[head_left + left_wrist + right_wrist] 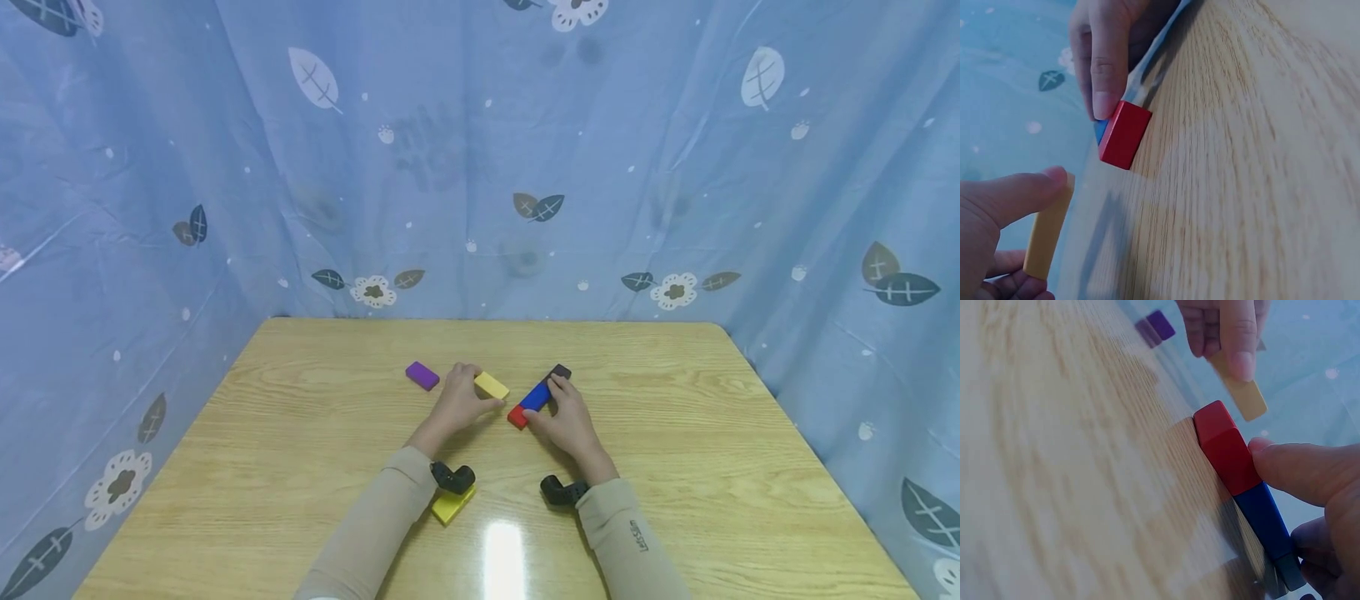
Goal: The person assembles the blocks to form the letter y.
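Note:
My left hand [457, 402] pinches a pale yellow block [492, 385] between thumb and fingers, and in the left wrist view that block is tilted. Just to the right, a red block [517, 417], a blue block [536, 397] and a black block [561, 371] lie end to end in a slanting row on the table. My right hand [567, 422] grips this row from its right side. The thumb is beside the red block [1227, 447], while the fingers sit near where the blue block [1263, 512] meets the black one.
A purple block [422, 376] lies on the wooden table [315, 467], left of my left hand. A brighter yellow block [453, 506] is partly hidden under the left wrist's black camera [453, 478]. Behind the table hangs a blue patterned curtain [465, 167].

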`<state>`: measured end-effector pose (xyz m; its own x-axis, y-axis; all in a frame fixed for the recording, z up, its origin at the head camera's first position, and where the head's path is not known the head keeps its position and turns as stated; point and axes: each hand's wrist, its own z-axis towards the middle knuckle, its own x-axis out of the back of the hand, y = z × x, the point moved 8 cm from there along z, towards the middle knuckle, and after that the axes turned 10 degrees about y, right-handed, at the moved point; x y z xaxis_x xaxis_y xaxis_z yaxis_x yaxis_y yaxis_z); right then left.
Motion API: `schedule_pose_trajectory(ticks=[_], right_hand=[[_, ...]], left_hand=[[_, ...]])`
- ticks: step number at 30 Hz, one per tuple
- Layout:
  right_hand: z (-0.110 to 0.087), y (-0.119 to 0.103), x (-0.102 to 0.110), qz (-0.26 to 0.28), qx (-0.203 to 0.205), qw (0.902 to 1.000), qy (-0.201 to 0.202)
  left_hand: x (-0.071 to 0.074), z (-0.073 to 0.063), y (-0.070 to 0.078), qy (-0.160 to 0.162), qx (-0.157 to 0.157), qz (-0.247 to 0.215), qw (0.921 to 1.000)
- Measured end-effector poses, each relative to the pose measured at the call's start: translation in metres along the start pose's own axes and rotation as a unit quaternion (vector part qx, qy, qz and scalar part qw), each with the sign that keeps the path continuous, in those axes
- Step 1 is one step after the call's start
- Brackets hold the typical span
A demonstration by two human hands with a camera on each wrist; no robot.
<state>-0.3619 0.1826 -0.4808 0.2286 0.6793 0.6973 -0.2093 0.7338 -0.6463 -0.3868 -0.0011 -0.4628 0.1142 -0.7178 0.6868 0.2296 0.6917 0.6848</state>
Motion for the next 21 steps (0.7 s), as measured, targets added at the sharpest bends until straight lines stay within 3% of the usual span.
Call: schedule_pose_trajectory(ticks=[7, 16, 21], right_hand=[[0.000, 0.000, -0.001, 0.002, -0.005, 1.0000, -0.001], [-0.001, -0.001, -0.002, -0.004, -0.005, 1.0000, -0.008], [0.000, -0.001, -0.001, -0.002, -0.007, 0.9999, -0.007]], left_hand=[[-0.003, 0.000, 0.000, -0.020, 0.013, 0.013, 0.9996], [-0.010, -0.001, 0.002, -0.043, -0.001, 0.039, 0.9983], [-0.012, -0.002, 0.003, -0.054, 0.010, 0.040, 0.9977]])
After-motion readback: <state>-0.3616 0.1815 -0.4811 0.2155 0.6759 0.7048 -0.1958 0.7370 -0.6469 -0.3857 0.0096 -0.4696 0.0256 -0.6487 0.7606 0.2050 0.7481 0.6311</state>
